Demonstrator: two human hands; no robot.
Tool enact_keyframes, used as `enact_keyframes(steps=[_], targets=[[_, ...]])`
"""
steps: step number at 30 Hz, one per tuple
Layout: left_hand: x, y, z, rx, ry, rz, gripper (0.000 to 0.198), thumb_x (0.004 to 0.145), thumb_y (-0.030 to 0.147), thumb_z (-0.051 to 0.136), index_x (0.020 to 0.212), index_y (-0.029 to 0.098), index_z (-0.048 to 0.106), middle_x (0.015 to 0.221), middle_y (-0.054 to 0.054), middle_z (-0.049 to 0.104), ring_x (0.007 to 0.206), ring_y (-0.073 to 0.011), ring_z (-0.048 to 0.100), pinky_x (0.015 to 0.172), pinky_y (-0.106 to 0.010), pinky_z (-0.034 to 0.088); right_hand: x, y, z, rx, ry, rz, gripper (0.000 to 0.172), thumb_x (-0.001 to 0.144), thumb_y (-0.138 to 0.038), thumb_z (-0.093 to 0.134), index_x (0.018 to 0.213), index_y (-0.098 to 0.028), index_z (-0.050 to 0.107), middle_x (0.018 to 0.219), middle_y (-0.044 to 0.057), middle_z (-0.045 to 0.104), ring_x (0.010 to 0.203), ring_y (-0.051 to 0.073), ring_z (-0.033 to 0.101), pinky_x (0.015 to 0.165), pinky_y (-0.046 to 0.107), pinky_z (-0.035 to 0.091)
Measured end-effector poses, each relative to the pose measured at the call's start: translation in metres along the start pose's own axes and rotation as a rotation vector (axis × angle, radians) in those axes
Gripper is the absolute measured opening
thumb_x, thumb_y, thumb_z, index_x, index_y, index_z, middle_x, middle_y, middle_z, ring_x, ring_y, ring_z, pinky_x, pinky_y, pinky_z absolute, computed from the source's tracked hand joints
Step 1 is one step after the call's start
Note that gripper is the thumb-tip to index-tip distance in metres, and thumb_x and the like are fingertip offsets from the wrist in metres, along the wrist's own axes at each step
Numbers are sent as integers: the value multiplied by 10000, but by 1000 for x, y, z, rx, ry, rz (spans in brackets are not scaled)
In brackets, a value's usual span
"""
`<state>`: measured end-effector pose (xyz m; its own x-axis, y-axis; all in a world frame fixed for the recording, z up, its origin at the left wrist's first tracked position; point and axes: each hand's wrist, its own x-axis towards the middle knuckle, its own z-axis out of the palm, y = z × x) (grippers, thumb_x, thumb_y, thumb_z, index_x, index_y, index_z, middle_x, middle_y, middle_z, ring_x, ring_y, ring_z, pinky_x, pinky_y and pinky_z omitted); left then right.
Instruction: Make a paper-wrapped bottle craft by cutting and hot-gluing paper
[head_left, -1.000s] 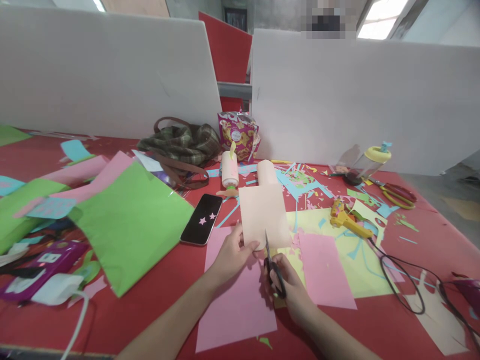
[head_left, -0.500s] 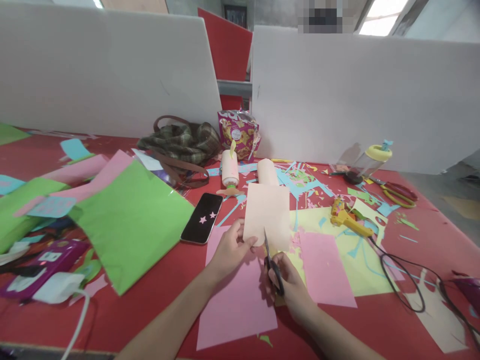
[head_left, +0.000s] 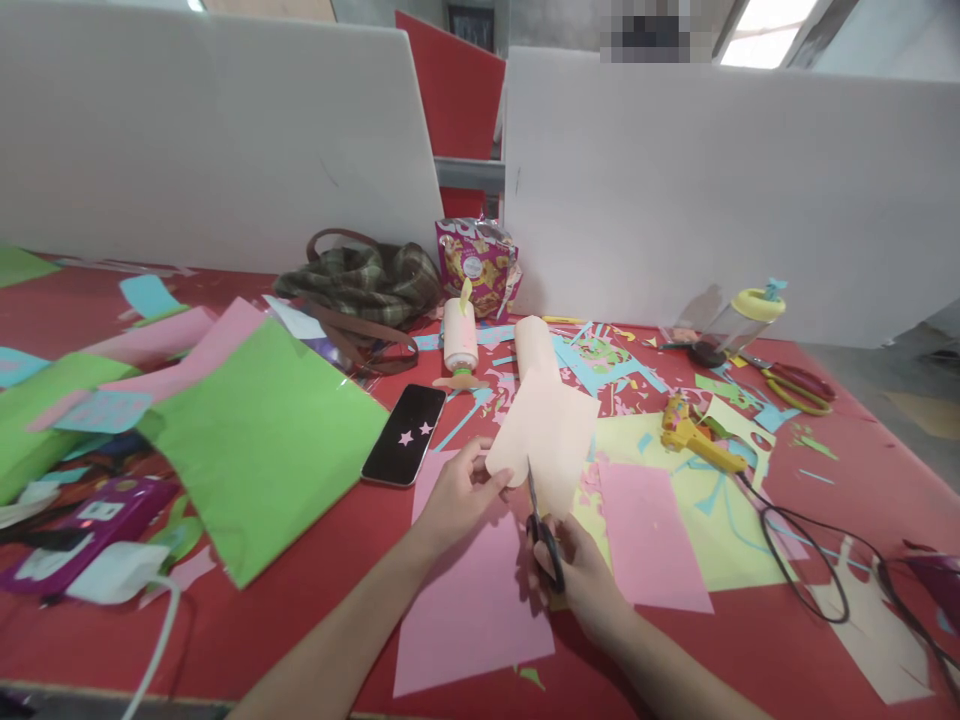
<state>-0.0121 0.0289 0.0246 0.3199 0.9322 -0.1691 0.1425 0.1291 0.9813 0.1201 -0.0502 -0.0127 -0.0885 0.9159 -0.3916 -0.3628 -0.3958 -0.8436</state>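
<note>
My left hand (head_left: 466,497) pinches the lower left edge of a cream paper sheet (head_left: 551,430), thumb on top. Dark-handled scissors (head_left: 546,550) sit in my right hand (head_left: 576,568), with their blades at a cut running up from the sheet's lower edge. The sheet is tilted, and its top overlaps a rolled cream paper tube (head_left: 534,343) behind it. Beneath both hands lies a pink paper sheet (head_left: 472,610). A black phone (head_left: 405,440) with two pink paper stars on it rests left of my left hand.
Green paper (head_left: 277,450) and a purple power strip (head_left: 97,525) lie on the left. A yellow glue gun (head_left: 701,445) with a black cord rests on the right, near a clear bottle (head_left: 739,325) and red-and-yellow pliers (head_left: 799,388). Paper scraps (head_left: 600,365) litter the red table.
The cream sheet has turned clockwise, and its cut edge now parts around the blades. Both hands stay nearly in place, still holding the sheet and the scissors.
</note>
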Motion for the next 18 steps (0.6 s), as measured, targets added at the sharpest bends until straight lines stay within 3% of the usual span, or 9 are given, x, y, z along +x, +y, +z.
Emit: enact_keyframes(steps=[5,9,18], targets=[[0,-6,4,26,38,34,165,748,270,482,875,171,446,667,8,564,574,-127,568,456,-210,453,0,6,-6,92,-155,-14,348,683,-461,590,720,-189,376,544,-40,525,365,59,464,338,166,347],[1,-7,2,65,93,60,194,741,266,492,903,172,444,695,0,590,587,-127,580,469,-202,445,-1,0,-6,76,-284,-7,411,681,-547,534,749,-154,433,585,12,536,418,83,488,326,161,307],[-1,-5,4,-3,23,1,191,721,261,508,875,183,426,644,19,564,557,-127,569,426,-197,444,1,-6,-9,58,-326,-9,428,701,-555,502,795,-141,448,581,29,548,434,103,512,326,166,330]])
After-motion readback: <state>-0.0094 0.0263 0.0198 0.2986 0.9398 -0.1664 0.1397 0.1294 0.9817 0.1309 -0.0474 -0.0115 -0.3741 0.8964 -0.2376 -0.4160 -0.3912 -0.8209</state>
